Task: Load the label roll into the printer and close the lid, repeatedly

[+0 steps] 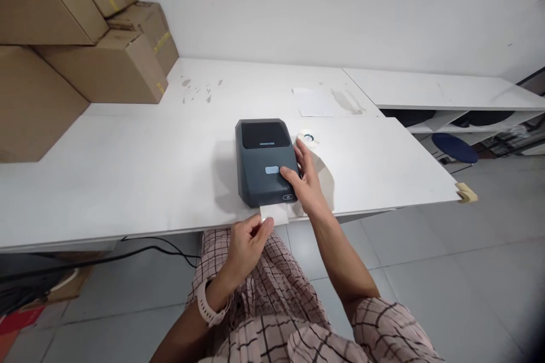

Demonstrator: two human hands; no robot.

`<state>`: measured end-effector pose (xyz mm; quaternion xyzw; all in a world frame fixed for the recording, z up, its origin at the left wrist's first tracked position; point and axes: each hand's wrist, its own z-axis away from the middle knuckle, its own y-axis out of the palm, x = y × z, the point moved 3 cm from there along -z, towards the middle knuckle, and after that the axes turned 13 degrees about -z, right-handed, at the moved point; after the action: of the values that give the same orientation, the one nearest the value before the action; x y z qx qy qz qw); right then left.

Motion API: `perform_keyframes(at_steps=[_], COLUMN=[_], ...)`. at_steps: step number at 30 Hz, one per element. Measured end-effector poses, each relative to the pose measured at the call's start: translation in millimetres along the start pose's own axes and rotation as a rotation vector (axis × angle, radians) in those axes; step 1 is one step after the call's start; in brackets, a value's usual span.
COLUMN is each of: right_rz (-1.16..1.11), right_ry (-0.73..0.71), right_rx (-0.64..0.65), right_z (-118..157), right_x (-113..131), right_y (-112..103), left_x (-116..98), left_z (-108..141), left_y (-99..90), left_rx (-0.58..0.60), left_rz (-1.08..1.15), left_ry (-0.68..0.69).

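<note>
A dark grey-blue label printer [259,184] stands near the front edge of the white table [140,193]. From its front slot a white label [276,214] sticks out over the edge. My left hand [250,239] pinches the label's left side between thumb and finger. Against the printer's right side rests my right hand [305,178], fingers spread along the side and thumb on top, beside the light blue button. Just behind that hand lies a small white roll [308,138] with a blue core.
Cardboard boxes [114,65] are stacked at the back left. A white paper sheet [315,103] lies behind the printer. Black cables [149,248] hang below the table's front edge. A blue stool [455,147] stands at the right, and a yellowish guard [466,193] covers the table's right corner.
</note>
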<state>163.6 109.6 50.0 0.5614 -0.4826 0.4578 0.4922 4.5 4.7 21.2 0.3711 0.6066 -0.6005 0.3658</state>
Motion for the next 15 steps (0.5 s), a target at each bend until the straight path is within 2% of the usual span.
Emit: perform_keyframes(at_steps=[2, 5, 7, 9, 10, 12, 15], right_rz=[0.044, 0.122, 0.170, 0.236, 0.269, 0.311, 0.245], right_ry=[0.025, 0.042, 0.023, -0.018, -0.042, -0.070, -0.041], right_rx=[0.063, 0.124, 0.128, 0.135, 0.141, 0.148, 0.133], right_z=[-10, -19, -23, -25, -25, -22, -8], right_x=[10, 16, 16, 16, 17, 17, 12], right_y=[2, 3, 3, 3, 3, 3, -2], left_x=[8, 23, 28, 26, 24, 18, 14], left_z=[6, 7, 1, -8, -14, -23, -28], left_y=[-4.8, -18.0, -26.5, -30.2, -29.5, -23.6, -14.7], left_rx=[-0.061, -0.269, -0.408, -0.474, -0.459, -0.358, -0.245], left_rz=[0.012, 0.031, 0.041, 0.042, 0.051, 0.102, 0.196], left_ry=[0.022, -0.011, -0.036, -0.038, -0.040, -0.050, -0.072])
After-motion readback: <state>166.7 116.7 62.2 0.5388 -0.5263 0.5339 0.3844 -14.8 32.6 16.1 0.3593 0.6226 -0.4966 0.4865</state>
